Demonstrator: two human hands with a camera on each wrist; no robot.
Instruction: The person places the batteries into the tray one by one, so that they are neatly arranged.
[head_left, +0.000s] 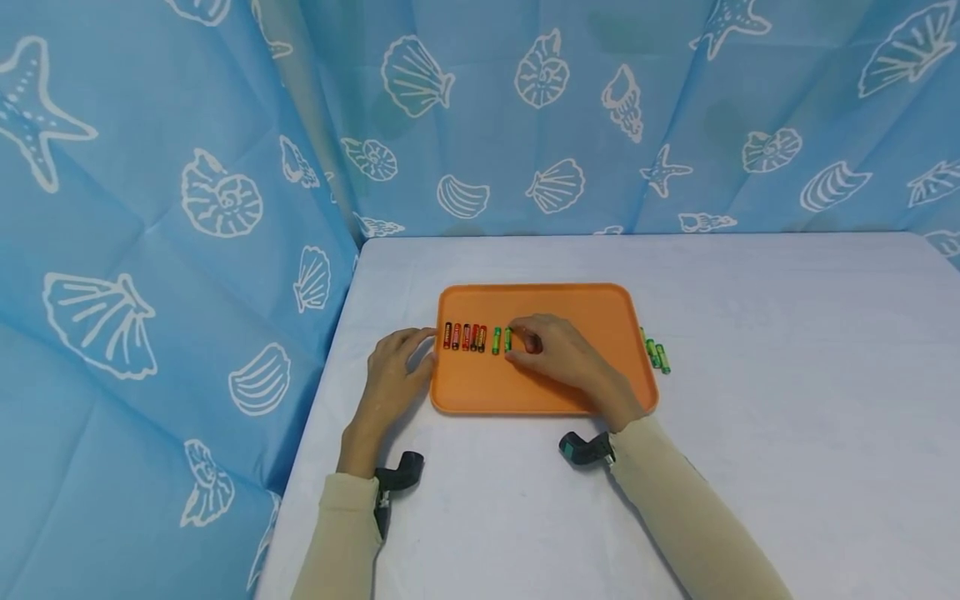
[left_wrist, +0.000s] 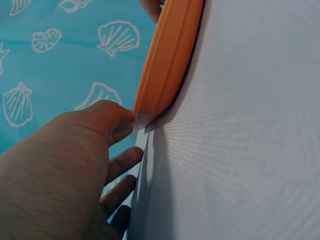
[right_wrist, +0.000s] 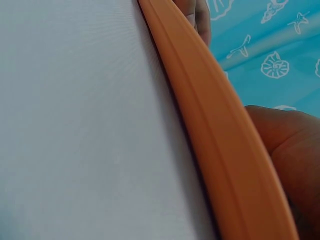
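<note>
On the orange tray [head_left: 540,396], several red-and-black batteries [head_left: 456,336] stand side by side in a row at the left. A green battery [head_left: 496,341] lies just right of them. My right hand [head_left: 558,354] reaches over the tray and pinches another green battery [head_left: 507,339] between thumb and index finger at the row's right end. In the right wrist view the tray's wall hides most of that hand and the battery. My left hand [head_left: 393,375] touches the tray's left edge with its fingertips; in the left wrist view its thumb [left_wrist: 117,117] meets the rim and the other fingers are extended.
More green batteries [head_left: 658,354] lie on the white tablecloth [head_left: 787,400], against the tray's right edge. A blue curtain [head_left: 487,125] with white shell prints hangs behind the table and along its left side. Black wrist cameras [head_left: 585,448] sit on both wrists.
</note>
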